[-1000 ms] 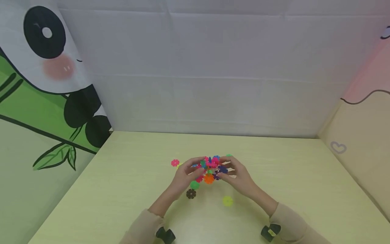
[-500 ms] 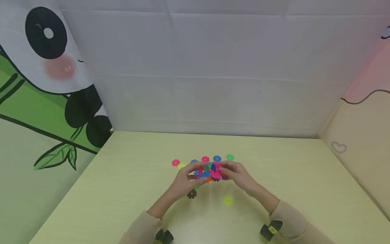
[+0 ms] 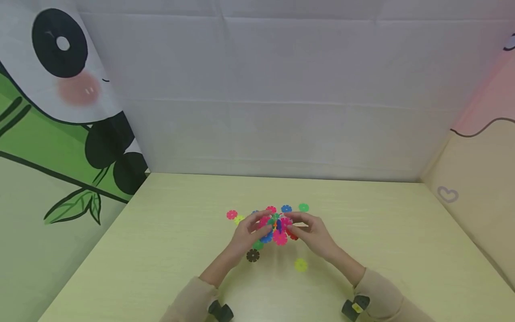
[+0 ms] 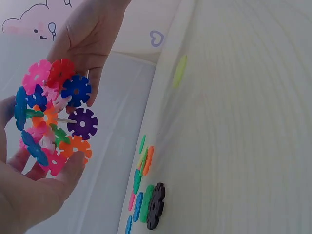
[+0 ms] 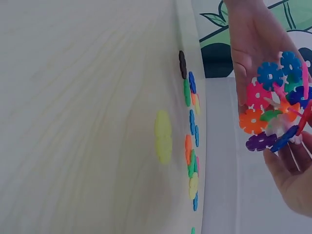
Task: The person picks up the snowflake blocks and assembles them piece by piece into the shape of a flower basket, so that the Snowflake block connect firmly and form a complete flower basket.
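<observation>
Both hands hold an openwork ball of interlocked plastic snowflake discs (image 3: 280,238) in pink, blue, red, orange, purple and green, raised off the table. My left hand (image 3: 246,233) grips its left side, thumb in front and fingers behind. From the right, my right hand (image 3: 318,233) pinches the ball's edge with thumb and fingers. In the left wrist view, the left thumb lies against an orange disc (image 4: 80,144). In the right wrist view, the right thumb is at a purple disc (image 5: 258,142) beside a dark blue one (image 5: 285,139). Fingers cover parts of the ball.
Loose snowflake discs lie on the pale wooden table (image 3: 362,214): black (image 3: 253,255), green (image 3: 258,244) and yellow (image 3: 301,264) nearer the person, pink (image 3: 232,214), blue (image 3: 286,208) and another green (image 3: 303,207) farther back. A white backdrop (image 3: 281,134) stands behind the table.
The ball has been turned between the hands: an orange disc faced front a second ago, a pink one does now. Both hands have shifted their fingers on it. The loose discs stay put.
</observation>
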Tool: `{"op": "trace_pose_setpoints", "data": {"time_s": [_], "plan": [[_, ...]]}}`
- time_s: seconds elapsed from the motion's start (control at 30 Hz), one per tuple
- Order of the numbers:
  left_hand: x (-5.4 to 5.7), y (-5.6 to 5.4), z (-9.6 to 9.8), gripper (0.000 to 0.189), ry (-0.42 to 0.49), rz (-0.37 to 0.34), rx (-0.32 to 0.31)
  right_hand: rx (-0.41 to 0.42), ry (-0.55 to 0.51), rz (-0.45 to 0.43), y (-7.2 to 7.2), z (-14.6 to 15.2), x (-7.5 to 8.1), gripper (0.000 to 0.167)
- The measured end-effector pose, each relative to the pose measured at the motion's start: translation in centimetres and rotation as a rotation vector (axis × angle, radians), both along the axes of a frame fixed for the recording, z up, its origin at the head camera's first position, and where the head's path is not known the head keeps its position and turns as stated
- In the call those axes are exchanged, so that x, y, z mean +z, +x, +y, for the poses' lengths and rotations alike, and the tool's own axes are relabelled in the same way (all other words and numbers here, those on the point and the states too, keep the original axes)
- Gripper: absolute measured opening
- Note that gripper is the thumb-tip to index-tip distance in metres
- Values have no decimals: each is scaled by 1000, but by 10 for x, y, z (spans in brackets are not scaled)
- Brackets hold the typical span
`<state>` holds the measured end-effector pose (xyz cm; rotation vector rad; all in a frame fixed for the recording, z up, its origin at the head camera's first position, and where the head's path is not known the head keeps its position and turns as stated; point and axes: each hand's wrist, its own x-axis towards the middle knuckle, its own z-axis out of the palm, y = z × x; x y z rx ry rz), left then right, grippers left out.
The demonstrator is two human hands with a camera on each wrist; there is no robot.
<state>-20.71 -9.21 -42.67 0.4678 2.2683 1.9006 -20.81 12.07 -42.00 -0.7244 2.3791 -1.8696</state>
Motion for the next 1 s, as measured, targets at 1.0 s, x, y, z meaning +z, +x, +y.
{"op": "trace_pose_setpoints", "data": {"time_s": [1.0], "plan": [[0, 4, 5, 64, 164, -175, 48, -21, -28, 257, 2, -3, -5, 29]]}}
